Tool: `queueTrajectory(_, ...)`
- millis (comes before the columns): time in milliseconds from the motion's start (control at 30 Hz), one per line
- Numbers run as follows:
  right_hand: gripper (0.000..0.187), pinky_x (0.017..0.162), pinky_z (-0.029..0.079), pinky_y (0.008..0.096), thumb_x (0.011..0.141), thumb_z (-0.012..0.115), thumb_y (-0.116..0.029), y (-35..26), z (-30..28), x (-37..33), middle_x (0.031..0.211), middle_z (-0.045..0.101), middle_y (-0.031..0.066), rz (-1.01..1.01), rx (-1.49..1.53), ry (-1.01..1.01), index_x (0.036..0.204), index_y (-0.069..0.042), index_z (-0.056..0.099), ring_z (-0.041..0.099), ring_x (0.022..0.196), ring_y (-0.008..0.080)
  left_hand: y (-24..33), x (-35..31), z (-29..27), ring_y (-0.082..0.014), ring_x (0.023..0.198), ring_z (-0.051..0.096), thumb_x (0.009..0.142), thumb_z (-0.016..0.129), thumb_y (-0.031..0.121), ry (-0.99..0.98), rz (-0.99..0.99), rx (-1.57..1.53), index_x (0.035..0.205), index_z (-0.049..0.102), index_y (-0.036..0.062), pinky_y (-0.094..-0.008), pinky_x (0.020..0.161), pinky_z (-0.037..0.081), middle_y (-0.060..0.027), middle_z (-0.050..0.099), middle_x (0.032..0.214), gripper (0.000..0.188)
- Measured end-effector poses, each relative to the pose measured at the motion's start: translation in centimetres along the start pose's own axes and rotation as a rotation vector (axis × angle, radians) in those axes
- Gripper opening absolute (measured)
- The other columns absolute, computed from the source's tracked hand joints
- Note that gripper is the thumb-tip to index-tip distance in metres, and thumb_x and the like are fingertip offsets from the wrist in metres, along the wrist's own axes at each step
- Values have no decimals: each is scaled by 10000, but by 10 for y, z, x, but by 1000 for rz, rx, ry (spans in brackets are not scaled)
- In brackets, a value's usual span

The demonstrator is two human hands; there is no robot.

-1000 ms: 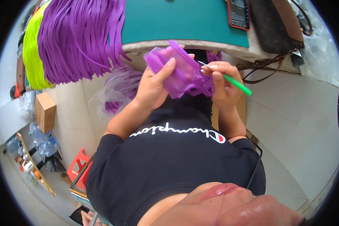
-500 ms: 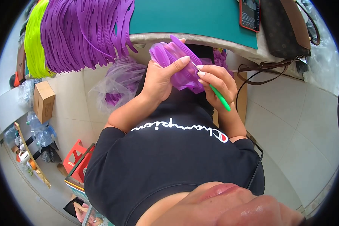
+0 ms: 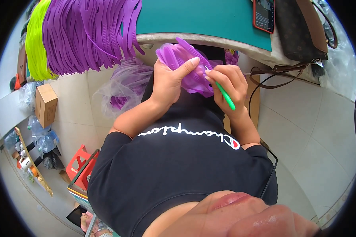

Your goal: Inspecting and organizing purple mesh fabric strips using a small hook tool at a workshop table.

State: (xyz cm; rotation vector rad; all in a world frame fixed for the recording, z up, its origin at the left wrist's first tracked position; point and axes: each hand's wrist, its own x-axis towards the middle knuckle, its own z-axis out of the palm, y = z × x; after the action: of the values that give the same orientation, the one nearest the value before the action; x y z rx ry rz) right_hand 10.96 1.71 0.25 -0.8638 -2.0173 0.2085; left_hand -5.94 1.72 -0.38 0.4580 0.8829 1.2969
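Observation:
My left hand [image 3: 169, 81] is closed around a soft, partly see-through purple rubbery piece [image 3: 195, 85], its thumb pressed across the top. A ridged purple strap [image 3: 190, 48] sticks up past that thumb on the far side. In my right hand [image 3: 232, 81] is a slim green-handled tool [image 3: 226, 96], pinched like a pen. Its thin tip meets the right side of the strap; the exact shape of the tip is too small to tell. Both hands hover over my lap, just short of the table edge. Fingertips behind the purple piece are hidden.
Purple straps [image 3: 81, 37] and lime-green straps [image 3: 37, 43] hang over the far-left edge of the green-topped table [image 3: 197, 17]. A phone [image 3: 264, 15] and a brown bag [image 3: 300, 33] lie at far right. Below left are a plastic bag of purple pieces [image 3: 124, 87], a carton [image 3: 46, 104] and a red stool [image 3: 80, 168].
My right hand has shifted slightly, its fingers curling in more, and the green handle's end has swung up and to the left. My left hand keeps the same hold.

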Motion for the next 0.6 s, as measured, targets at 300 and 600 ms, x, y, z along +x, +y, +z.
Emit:
queueTrajectory(300, 101, 624, 447, 259, 958, 566, -63, 1, -24, 3, 763, 611, 79, 753, 838, 48, 953, 32, 600, 551, 711, 114, -3, 4, -20, -148, 759, 660, 856, 681, -27, -45, 83, 17, 1007, 581, 20, -280, 729, 549, -48, 643, 837, 187)
queueTrajectory(600, 332, 657, 369, 256, 839, 624, 54, 12, 0, 4, 770, 538, 61, 710, 1157, -84, 791, -129, 351, 455, 740, 124, -14, 1, -33, -141, 986, 617, 800, 730, -8, -62, 309, 437, 1341, 408, 39, -295, 892, 502, -56, 619, 1072, 631)
